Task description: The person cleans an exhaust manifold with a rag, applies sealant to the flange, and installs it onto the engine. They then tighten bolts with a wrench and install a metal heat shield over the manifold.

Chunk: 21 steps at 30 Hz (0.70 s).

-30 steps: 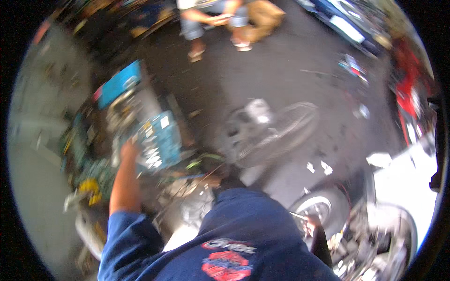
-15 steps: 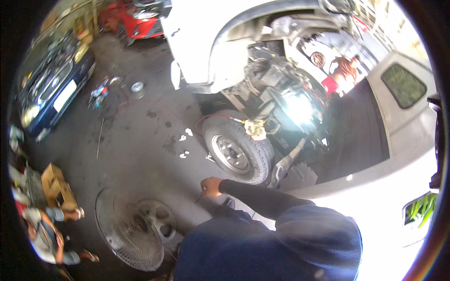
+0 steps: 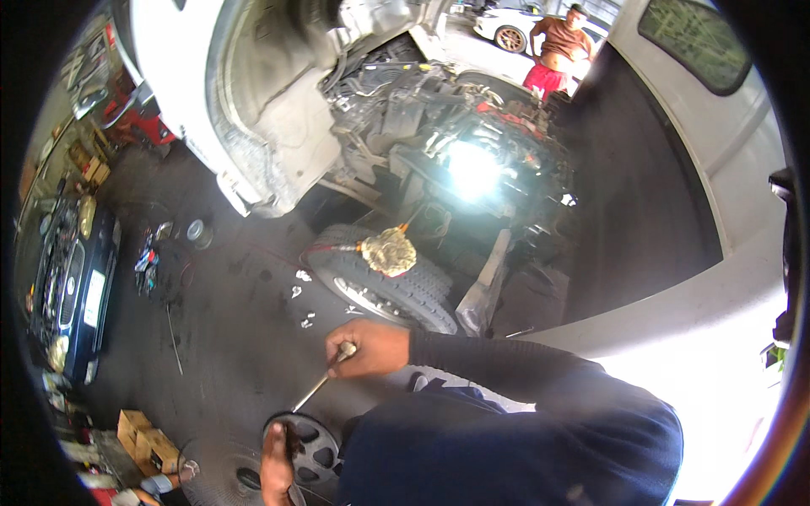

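Note:
My right hand (image 3: 375, 347) is closed around the upper end of a slim metal rod tool (image 3: 314, 393) with a rounded head at the fist. The rod slants down and left toward my left hand (image 3: 277, 468). That hand is raised at the bottom of the view with fingers curled; something dark shows by the fingertips, but I cannot make it out. Behind the left hand lies a grey spoked disc (image 3: 319, 443). Beyond my right hand stands a tyre on a steel wheel (image 3: 371, 291), with a crumpled, stained cloth (image 3: 389, 251) on top beside a red hose.
A white vehicle (image 3: 190, 101) with an exposed engine bay (image 3: 405, 118) and a bright lamp (image 3: 472, 171) fills the far side. A fan (image 3: 211, 472) and cardboard boxes (image 3: 145, 440) are low left. A dark blue car (image 3: 80, 287) stands left. One person (image 3: 561, 46) stands at the back.
My left hand has come into view near the grey disc. My right hand now shows the metal rod tool plainly. The whole view has shifted, and the person at the back stands more upright.

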Motion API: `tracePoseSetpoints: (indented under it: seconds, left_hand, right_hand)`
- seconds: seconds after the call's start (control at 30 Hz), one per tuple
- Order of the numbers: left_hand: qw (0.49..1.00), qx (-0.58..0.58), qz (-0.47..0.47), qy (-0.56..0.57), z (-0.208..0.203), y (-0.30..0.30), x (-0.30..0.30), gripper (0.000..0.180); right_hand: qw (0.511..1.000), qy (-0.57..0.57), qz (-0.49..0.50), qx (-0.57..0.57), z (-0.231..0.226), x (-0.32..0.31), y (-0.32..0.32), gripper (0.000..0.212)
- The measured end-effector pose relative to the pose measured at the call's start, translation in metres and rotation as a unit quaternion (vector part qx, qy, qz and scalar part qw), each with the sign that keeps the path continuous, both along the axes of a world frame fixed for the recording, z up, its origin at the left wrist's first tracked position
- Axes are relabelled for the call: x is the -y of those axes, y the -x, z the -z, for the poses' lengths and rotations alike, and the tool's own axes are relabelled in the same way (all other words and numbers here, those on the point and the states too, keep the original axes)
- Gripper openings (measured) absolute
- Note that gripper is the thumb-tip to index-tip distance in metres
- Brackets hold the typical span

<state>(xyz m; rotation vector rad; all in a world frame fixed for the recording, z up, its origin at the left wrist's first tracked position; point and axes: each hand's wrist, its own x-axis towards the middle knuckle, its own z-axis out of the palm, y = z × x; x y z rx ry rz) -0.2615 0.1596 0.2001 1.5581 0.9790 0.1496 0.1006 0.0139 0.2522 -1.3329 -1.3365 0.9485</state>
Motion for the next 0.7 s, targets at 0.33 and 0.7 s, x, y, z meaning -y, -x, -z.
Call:
tracePoseSetpoints:
  seconds: [0.33,0.7]
  left_hand:
    - [0.966,0.022,0.242,-0.086,-0.045,-0.266,-0.007,0.056]
    - [0.86,0.038,0.466,-0.207,-0.037,-0.477,-0.048,0.062]
  right_hand:
    - [0.981,0.065,0.167,-0.071,-0.001,0.084,-0.127,0.018]
    - [0.922,0.109,0.367,-0.052,-0.014,0.091,-0.217,0.02]
